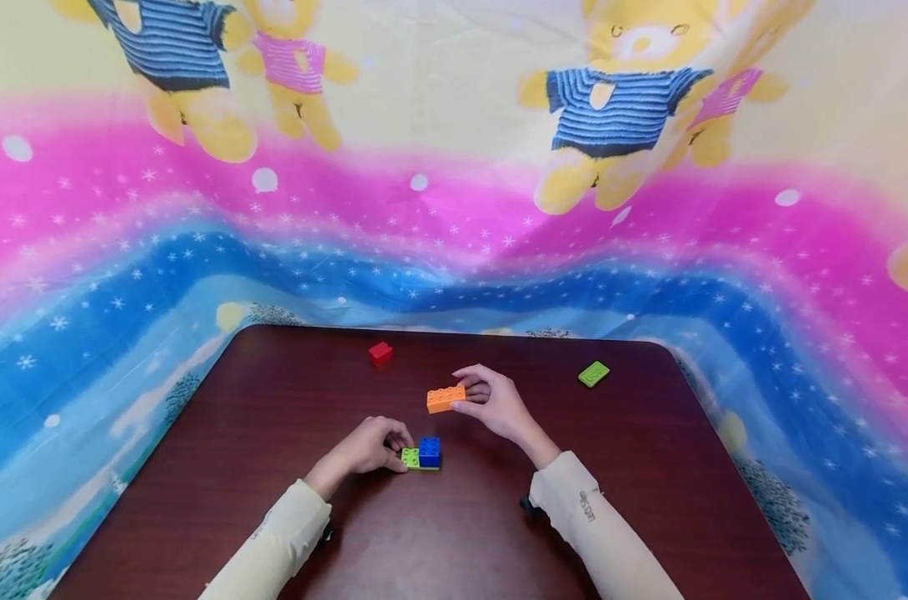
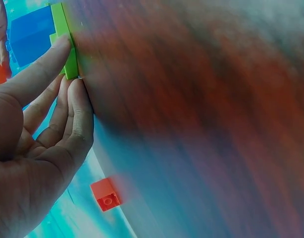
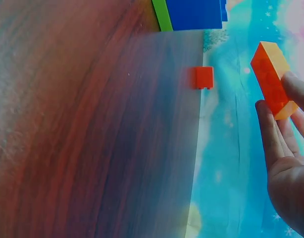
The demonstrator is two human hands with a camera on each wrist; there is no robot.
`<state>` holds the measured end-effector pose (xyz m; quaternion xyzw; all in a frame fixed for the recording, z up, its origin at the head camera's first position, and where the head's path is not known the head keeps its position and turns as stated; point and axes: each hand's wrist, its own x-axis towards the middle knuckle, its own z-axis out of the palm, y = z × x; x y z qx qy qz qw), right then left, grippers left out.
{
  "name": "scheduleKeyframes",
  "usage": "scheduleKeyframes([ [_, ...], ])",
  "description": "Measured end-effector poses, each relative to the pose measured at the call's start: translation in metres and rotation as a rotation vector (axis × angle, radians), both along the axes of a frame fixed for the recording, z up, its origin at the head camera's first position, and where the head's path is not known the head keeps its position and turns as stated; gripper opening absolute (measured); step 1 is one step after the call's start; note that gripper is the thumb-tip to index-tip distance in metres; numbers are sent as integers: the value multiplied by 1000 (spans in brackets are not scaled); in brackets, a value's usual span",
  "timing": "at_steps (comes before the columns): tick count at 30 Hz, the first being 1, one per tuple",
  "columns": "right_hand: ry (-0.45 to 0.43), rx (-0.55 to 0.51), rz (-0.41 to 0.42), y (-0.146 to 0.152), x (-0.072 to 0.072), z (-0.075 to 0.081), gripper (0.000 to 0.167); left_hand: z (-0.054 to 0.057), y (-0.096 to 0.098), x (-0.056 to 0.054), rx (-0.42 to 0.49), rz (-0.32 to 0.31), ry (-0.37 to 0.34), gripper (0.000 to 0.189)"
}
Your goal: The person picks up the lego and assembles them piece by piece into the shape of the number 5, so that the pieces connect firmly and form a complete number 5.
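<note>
My left hand pinches the left end of a flat green plate brick near the middle of the table. On that plate's right half stands a blue toy brick, studs up. Behind and to the right, my right hand holds an orange toy brick by its right end, raised above the table with studs upward. In the right wrist view the orange brick sits between thumb and fingertips. The left wrist view shows thumb and fingers at the edge of the green plate, beside the blue brick.
A red brick lies near the table's back edge, left of centre. Another flat green plate brick is at the back right. The dark wooden table meets a patterned cloth behind and at both sides.
</note>
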<state>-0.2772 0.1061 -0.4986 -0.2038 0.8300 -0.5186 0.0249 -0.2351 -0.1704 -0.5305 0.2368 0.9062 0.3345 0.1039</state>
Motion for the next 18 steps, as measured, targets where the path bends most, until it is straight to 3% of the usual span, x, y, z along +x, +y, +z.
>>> scheduleKeyframes([
  [8, -5, -1, -24, -5, 13, 1, 40, -1, 0, -2, 6, 5, -10, 27],
  [18, -33, -18, 22, -14, 27, 1, 32, -3, 0, -4, -1, 11, -14, 27],
])
